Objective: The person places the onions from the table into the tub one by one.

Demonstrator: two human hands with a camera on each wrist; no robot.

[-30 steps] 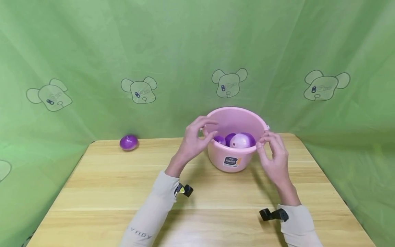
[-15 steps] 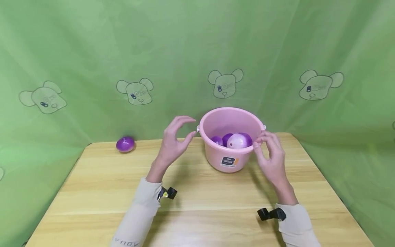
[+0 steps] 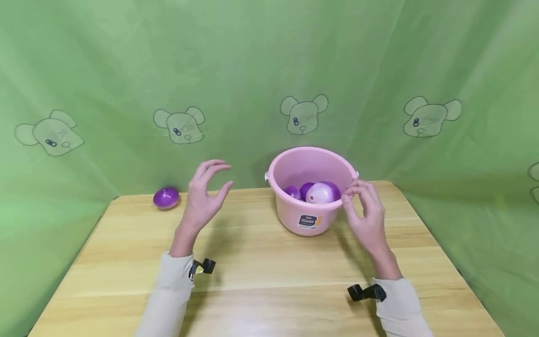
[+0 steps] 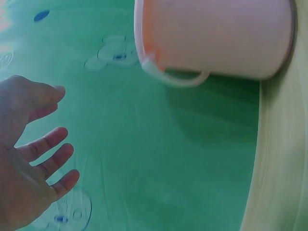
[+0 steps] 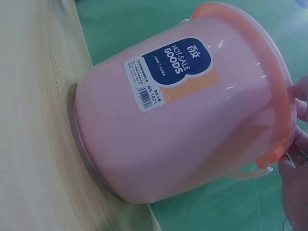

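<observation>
My left hand [image 3: 203, 196] hovers over the table between a shiny purple onion [image 3: 166, 198] and a pink bucket [image 3: 290, 213]. Its fingers are spread and relaxed, with nothing between them; the left wrist view shows the same bare hand [image 4: 29, 159]. At the bucket's right side, my right hand [image 3: 368, 215] pinches the rim, thumb outside and fingers over the edge. Inside the upright bucket lie several purple onions [image 3: 334, 191], one turned with its pale end up. Their lower parts are hidden by the front wall. The right fingers [image 5: 301, 108] also show at the rim in the right wrist view.
The bucket stands near the back of a wooden table [image 3: 252, 262]. Its white handle [image 4: 180, 79] hangs down behind it. A green curtain [image 3: 236, 70] with mouse-head drawings rises behind the table and along its sides. The lone onion sits at the back left edge.
My left hand has moved left, away from the bucket's rim and toward the lone onion. My right hand stays at the rim. The whole view has shifted slightly.
</observation>
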